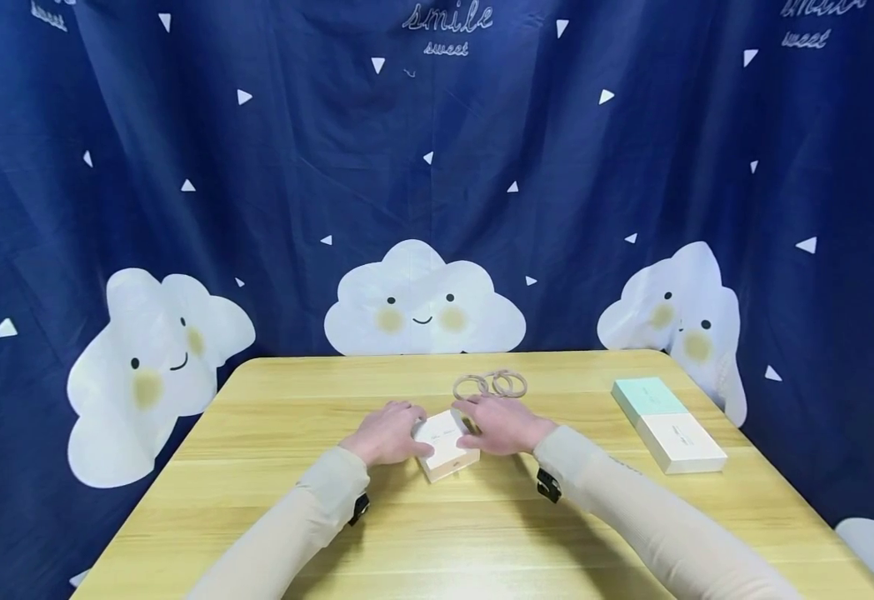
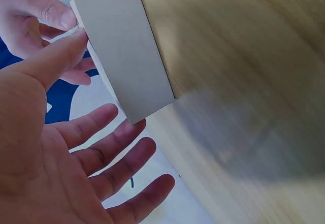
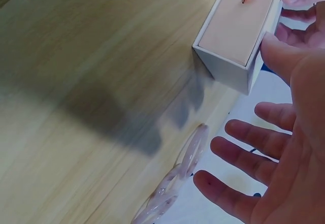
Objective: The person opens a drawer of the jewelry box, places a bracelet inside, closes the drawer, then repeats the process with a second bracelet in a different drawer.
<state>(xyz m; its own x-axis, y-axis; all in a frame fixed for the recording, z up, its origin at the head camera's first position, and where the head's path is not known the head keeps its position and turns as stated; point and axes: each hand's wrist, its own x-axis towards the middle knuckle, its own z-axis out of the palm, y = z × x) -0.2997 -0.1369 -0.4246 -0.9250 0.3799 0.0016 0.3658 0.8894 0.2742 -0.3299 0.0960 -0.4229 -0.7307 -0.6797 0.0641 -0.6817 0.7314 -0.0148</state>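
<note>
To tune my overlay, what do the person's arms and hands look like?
The left hand and right hand are ungloved. The left sleeve and right sleeve are long and pale; the right has a small dark marking. A black device shows at each wrist.

Head view: above the white box (image 1: 439,435) and back on the person's side, facing forward and down, far enough off to take in much of the tabletop (image 1: 279,433) and the curtain (image 1: 377,167) beyond. Left wrist: close in from the box's near left, rolled sideways, facing past it to the curtain; right wrist the same from its near right. Both wrist views share box, left hand (image 1: 387,433) and right hand (image 1: 507,427); head and right wrist share the rings (image 3: 190,154) beyond the box
</note>
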